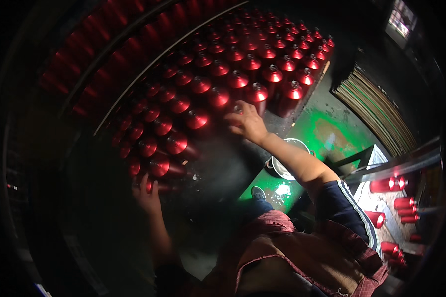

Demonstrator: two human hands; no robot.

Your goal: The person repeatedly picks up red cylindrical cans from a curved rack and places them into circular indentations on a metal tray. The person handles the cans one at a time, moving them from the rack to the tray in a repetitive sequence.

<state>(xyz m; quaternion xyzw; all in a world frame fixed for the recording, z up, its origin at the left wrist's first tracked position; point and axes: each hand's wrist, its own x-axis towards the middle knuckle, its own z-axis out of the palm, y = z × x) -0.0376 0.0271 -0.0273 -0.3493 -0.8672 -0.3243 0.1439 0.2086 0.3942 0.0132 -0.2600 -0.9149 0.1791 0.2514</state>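
Note:
Shiny red metal bottles with sloped shoulders and narrow necks stand upright in close rows. My right hand (250,123) reaches in from the right, its fingers curled around the top of a bottle (238,108) at the near edge of the rows. That bottle's body is mostly hidden in shadow. At the near left corner, my left hand (146,196) has thumb and fingers around another bottle (149,185), beside a brighter red bottle (159,165). Dim light blurs the left fingers somewhat.
A white bucket (284,171) stands on the wet green floor (327,136) below my right forearm. Stacked flat sheets (376,111) lean at the right. More red bottles (376,219) lie on a pale surface at the lower right. Behind a pale rail, further red bottles (129,49) fill racks.

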